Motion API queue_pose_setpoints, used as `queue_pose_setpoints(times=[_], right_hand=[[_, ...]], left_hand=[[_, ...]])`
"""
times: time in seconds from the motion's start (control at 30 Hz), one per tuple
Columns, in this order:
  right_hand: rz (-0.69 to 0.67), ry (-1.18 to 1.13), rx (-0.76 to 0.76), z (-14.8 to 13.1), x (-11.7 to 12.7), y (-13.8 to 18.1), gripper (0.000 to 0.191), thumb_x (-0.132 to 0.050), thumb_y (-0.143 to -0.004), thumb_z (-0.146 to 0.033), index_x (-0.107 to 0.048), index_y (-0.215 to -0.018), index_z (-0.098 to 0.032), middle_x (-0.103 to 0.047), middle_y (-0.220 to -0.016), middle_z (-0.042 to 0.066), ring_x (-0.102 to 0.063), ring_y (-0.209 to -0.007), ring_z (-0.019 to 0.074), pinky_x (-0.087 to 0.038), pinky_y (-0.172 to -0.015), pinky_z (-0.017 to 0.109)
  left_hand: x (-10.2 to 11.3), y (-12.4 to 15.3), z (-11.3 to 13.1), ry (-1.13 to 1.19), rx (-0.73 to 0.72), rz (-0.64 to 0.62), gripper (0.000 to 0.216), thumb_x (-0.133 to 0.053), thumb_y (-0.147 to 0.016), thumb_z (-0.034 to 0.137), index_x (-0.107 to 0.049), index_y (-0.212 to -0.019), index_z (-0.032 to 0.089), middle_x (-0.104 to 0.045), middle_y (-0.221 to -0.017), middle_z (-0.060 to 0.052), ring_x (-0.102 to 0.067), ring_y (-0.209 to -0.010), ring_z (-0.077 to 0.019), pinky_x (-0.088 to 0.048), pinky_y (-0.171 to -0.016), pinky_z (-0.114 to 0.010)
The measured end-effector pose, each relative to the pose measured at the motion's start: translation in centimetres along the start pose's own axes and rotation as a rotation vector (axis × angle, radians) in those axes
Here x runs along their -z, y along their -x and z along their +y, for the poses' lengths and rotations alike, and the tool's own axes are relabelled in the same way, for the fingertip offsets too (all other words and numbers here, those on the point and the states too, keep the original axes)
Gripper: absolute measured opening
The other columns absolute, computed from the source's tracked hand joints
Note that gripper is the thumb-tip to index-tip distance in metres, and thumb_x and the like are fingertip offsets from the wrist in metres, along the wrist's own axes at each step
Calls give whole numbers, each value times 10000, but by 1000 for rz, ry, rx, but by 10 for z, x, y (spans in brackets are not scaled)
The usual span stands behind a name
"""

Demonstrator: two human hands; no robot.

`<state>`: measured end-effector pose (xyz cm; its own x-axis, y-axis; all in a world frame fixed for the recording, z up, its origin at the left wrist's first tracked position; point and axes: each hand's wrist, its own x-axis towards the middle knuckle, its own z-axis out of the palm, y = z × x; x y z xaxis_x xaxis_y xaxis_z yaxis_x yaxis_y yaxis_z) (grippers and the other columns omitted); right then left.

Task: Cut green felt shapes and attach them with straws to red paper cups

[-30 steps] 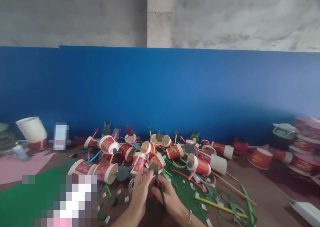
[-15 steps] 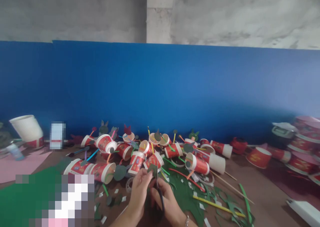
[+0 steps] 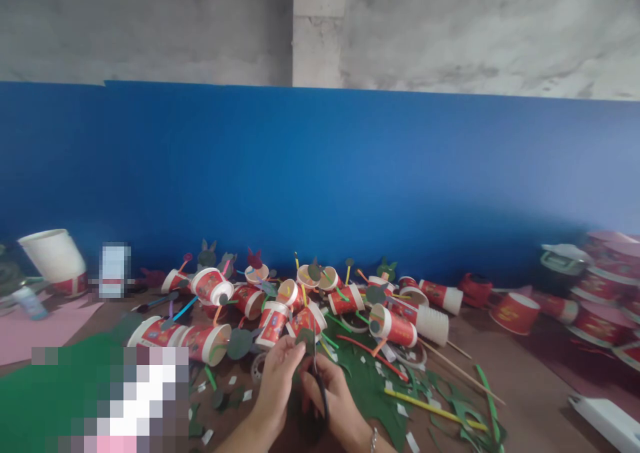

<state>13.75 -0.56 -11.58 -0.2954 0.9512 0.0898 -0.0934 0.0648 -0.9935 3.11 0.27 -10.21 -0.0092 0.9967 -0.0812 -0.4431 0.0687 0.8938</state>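
- Head view: your left hand point(image 3: 277, 371) pinches a small dark green piece point(image 3: 304, 337) between thumb and fingers, a closed grip with only the piece in it.
- Your right hand point(image 3: 336, 393) has its grip wrapped round the black handles of the scissors point(image 3: 323, 398); you cannot tell from here how wide the blades stand.
- Key relation: the piece lies just left of the blades, near their tips, with the scissors' long axis pointing away from you toward the table's far edge. Whether blade and piece touch is too small to tell. The left hand is nearer the piece.
- Beyond your fingertips, the heaped red-and-white cups point(image 3: 397, 326) crowd in, reaching back toward the table's far edge, so forward room looks tight.
- By your right wrist, green scraps point(image 3: 450, 390) and a yellow strip point(image 3: 435, 408) litter the table point(image 3: 530, 380); more brown surface shows toward its right side. Its near edge is out of view.
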Motion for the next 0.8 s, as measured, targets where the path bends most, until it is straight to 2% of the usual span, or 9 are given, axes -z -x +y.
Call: queue_pose_setpoints(times=[0.37, 0.8], right_hand=[[-10, -39, -15, 1, 2, 0, 395, -649, -702, -526, -475, -687, -172, -462, -452, -72, -419, -370, 58, -304, -356, 153], [-8, -37, -16, 5, 5, -2, 402, -659, -693, -531, -483, -690, -169, -457, -451, -73, -425, -358, 59, -295, -345, 153]], left_hand=[[2, -1, -2, 7, -24, -55, 304, -663, -713, 375, -434, -651, 185, -479, -553, 61, -463, -483, -86, -332, -426, -176], [2, -1, 2, -13, -19, -57, 294, -684, -681, 379, -478, -637, 174, -513, -550, 50, -468, -492, -87, -351, -483, -189]])
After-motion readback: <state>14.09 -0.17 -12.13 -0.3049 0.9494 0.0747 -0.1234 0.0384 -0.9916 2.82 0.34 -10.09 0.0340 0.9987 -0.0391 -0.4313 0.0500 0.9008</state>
